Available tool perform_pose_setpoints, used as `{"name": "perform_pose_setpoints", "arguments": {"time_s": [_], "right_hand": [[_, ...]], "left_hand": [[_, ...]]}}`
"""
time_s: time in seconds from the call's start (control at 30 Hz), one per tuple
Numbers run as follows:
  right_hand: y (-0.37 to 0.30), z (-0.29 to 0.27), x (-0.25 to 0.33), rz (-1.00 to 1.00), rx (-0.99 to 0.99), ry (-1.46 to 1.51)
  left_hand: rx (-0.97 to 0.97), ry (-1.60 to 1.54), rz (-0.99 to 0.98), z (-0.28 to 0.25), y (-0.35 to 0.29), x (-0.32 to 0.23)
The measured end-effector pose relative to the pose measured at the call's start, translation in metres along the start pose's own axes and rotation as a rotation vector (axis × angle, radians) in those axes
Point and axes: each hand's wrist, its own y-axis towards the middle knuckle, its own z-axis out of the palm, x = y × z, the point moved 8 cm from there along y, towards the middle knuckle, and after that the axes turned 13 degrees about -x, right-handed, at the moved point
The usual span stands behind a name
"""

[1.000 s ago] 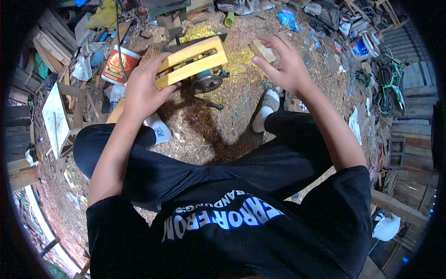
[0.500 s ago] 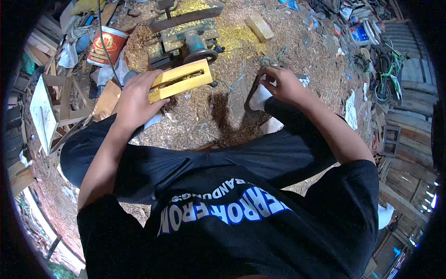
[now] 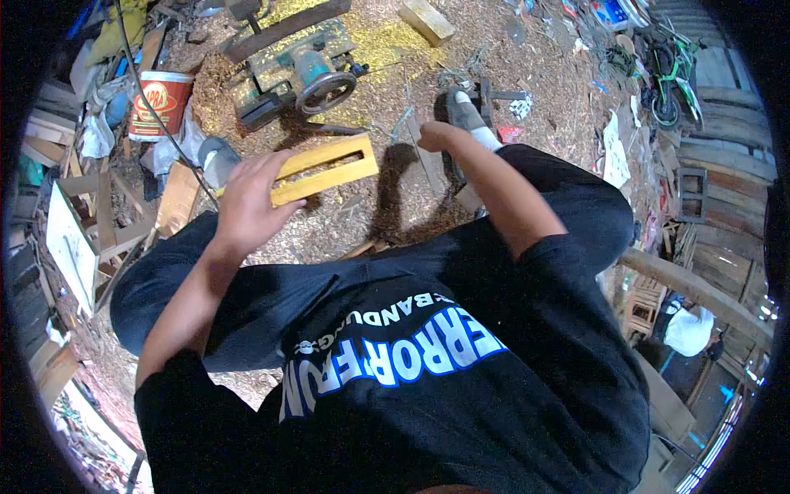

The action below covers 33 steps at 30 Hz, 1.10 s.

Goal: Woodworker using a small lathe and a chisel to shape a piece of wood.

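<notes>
My left hand (image 3: 251, 206) grips one end of a yellow wooden block (image 3: 333, 169). A long narrow slot runs along the block's upper face, and my fingers lie over its left end. The block is held above the ground between my feet. My right hand (image 3: 439, 137) is closed, near my shod right foot (image 3: 467, 111); what its fingers hold, if anything, is hidden. Below that hand a thin flat strip (image 3: 424, 160) lies on the ground. Just beyond the block stands a bench machine with a round handwheel (image 3: 326, 93), dusted with yellow shavings.
A red and white bucket (image 3: 160, 107) stands at the far left, with a dark cable (image 3: 146, 86) crossing before it. A wooden offcut (image 3: 426, 22) lies beyond the machine. A wooden frame (image 3: 107, 218) leans at left. At far right stands a green bicycle (image 3: 679, 78); a person in white (image 3: 690, 332) is lower right.
My right hand has moved left, away from above my right foot, and its fingers have closed up. My left hand still holds the slotted block, slightly lower. The whole view has shifted.
</notes>
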Motion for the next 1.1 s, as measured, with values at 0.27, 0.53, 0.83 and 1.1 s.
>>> {"name": "perform_pose_setpoints", "arguments": {"time_s": [0.27,0.53,0.83,1.1], "right_hand": [[-0.031,0.080,0.040,0.777,-0.239,0.311],[-0.064,0.075,0.012,1.047,-0.325,0.575],[-0.069,0.088,0.004,1.066,-0.523,0.303],[-0.063,0.091,-0.002,0.947,-0.582,0.270]], "left_hand": [[0.012,0.007,-0.031,0.002,-0.005,0.005],[0.108,0.021,0.029,0.018,0.014,-0.009],[0.162,0.069,0.042,0.036,0.036,-0.028],[0.197,0.089,0.028,0.047,0.038,-0.022]]}}
